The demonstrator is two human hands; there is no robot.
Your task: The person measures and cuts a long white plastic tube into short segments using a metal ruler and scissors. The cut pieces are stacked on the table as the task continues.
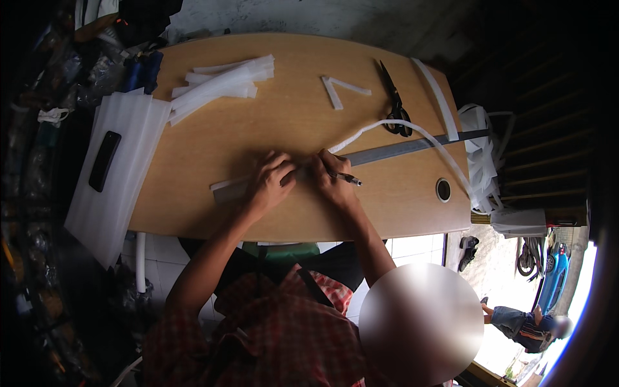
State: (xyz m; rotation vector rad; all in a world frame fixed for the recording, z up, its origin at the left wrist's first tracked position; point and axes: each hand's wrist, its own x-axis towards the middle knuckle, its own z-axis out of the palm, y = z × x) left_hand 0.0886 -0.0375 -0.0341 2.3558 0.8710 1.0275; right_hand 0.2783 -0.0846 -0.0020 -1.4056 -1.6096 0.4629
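Observation:
A long grey metal ruler point(393, 152) lies slantwise across the wooden table, with a narrow white foam strip point(359, 133) along its far edge that curves off over the right side. My left hand point(272, 179) presses down on the ruler and strip near the ruler's left end, fingers bent. Close beside it, my right hand point(330, 177) is closed around a dark pen point(348, 177), whose silvery end points right. The pen's other end is hidden under my fingers. Black scissors point(395, 106) lie beyond the ruler, blades pointing away.
White foam strips point(222, 84) are piled at the far left. Long foam sheets point(122, 168) overhang the left edge, a black phone point(105, 161) on them. Short strips point(335, 93) lie mid-table; another strip point(437, 97) lies far right. Loose strips point(480, 158) hang beyond the right edge.

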